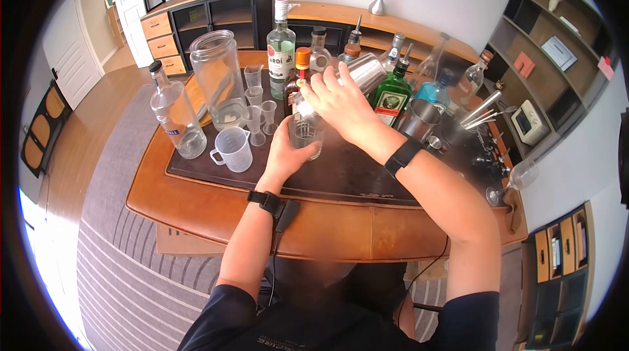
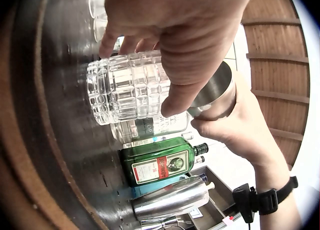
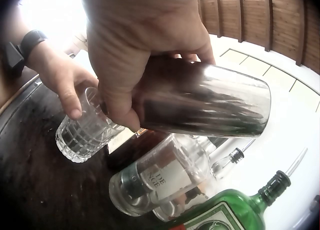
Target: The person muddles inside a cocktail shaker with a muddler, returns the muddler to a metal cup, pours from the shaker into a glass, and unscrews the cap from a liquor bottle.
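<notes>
My left hand (image 1: 286, 154) holds a clear cut-glass tumbler (image 2: 132, 87) upright on the dark tabletop, thumb on the near side and fingers behind. A steel shaker tin (image 3: 205, 97) is gripped from above by my right hand (image 1: 345, 105). The tin lies tipped nearly on its side, its base up to the right and its open mouth (image 2: 216, 87) at the tumbler's rim. No liquid stream shows between them. Just behind the tumbler stands a clear bottle with a pale label (image 3: 157, 177), and beside that a green bottle (image 2: 159, 162).
Left of the tumbler are a plastic measuring jug (image 1: 234, 151), several small clear cups (image 1: 253, 121), a large glass jar (image 1: 219, 76) and a clear bottle (image 1: 177, 115). Rightward stand a second metal tin (image 1: 419, 120) and bar tools (image 1: 481, 115). The leather table edge (image 1: 327, 226) runs in front.
</notes>
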`<act>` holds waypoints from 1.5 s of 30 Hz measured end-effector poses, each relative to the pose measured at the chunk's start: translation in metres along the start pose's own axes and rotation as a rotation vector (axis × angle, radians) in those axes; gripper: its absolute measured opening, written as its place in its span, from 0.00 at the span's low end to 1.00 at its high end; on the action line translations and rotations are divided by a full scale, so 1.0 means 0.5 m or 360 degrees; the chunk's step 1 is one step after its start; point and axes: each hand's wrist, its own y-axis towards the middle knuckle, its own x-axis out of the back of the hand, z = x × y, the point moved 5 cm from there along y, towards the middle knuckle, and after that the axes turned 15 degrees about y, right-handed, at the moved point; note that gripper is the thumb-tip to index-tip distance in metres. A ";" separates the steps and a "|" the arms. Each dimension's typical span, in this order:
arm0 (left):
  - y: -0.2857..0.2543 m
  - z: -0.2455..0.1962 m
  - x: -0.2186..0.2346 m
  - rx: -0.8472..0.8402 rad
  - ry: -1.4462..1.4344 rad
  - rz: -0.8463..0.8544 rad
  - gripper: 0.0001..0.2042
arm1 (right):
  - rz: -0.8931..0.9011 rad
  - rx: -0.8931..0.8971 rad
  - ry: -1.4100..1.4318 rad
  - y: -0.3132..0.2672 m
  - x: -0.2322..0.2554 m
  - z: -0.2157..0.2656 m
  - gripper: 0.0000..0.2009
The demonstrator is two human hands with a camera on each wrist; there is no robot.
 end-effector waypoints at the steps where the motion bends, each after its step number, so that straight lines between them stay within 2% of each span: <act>1: 0.001 0.001 -0.001 -0.0001 0.0000 0.0002 0.48 | 0.0001 -0.0002 -0.0001 0.000 -0.002 0.000 0.18; 9: 0.001 0.006 -0.004 -0.0004 -0.0015 -0.0026 0.48 | -0.0082 0.0061 -0.0053 0.003 0.001 0.011 0.18; 12: 0.005 0.009 -0.009 -0.0078 -0.0142 -0.0054 0.47 | 0.0053 0.0108 -0.0003 -0.002 0.007 0.017 0.21; 14: 0.014 0.030 -0.017 -0.0125 -0.0158 -0.0040 0.46 | -0.0018 0.0058 0.0069 -0.005 -0.007 0.015 0.21; 16: 0.015 0.034 -0.021 -0.0132 -0.0171 -0.0010 0.43 | -0.0031 -0.0013 0.0057 -0.009 0.018 0.001 0.24; 17: 0.005 0.007 -0.016 -0.0096 -0.0229 0.0023 0.41 | -0.0005 -0.0045 0.0031 -0.021 0.036 -0.015 0.24; 19: -0.001 -0.013 -0.011 -0.0086 -0.0337 0.0037 0.38 | -0.0325 -0.0154 0.0215 -0.031 0.096 -0.046 0.22; 20: -0.002 -0.016 -0.012 -0.0095 -0.0344 0.0053 0.38 | -0.0315 -0.0165 0.0202 -0.037 0.130 -0.059 0.22; 22: -0.006 -0.023 -0.008 -0.0073 -0.0338 0.0070 0.38 | -0.0410 -0.0602 0.1002 -0.077 0.222 -0.121 0.33; 24: -0.005 -0.009 -0.010 -0.0073 -0.0305 0.0033 0.39 | -0.0603 -0.0934 0.0975 -0.130 0.310 -0.159 0.41; 26: -0.003 -0.005 -0.010 -0.0120 -0.0213 0.0017 0.39 | -0.0824 -0.1049 0.1269 -0.186 0.360 -0.214 0.36; 28: -0.006 -0.008 -0.009 -0.0091 -0.0189 0.0009 0.39 | -0.0747 -0.1425 0.1323 -0.259 0.373 -0.269 0.27; 29: -0.006 -0.011 -0.008 -0.0072 -0.0167 0.0003 0.40 | -0.0781 -0.1441 0.1338 -0.286 0.378 -0.296 0.23; 31: -0.008 -0.019 -0.006 -0.0063 -0.0187 0.0013 0.40 | -0.0907 -0.1558 0.1259 -0.361 0.355 -0.362 0.19; 34: -0.005 -0.008 -0.012 -0.0098 -0.0156 -0.0007 0.40 | -0.1061 -0.1766 0.1204 -0.484 0.243 -0.423 0.19; 35: -0.004 -0.005 -0.012 -0.0135 -0.0106 -0.0040 0.40 | -0.1122 -0.1875 0.1245 -0.512 0.210 -0.433 0.19; 36: -0.005 -0.008 -0.011 -0.0139 -0.0103 -0.0047 0.40 | -0.1093 -0.1896 0.1245 -0.522 0.188 -0.425 0.12; 39: -0.004 -0.013 -0.011 -0.0134 -0.0119 -0.0013 0.41 | -0.1085 -0.1925 0.1251 -0.575 0.104 -0.440 0.12; 42: -0.004 -0.008 -0.010 -0.0072 -0.0052 -0.0007 0.41 | -0.1115 -0.2030 0.1243 -0.594 0.098 -0.423 0.12; 45: -0.007 -0.012 -0.011 -0.0054 -0.0112 0.0011 0.41 | -0.0907 -0.2016 0.1255 -0.586 0.132 -0.401 0.14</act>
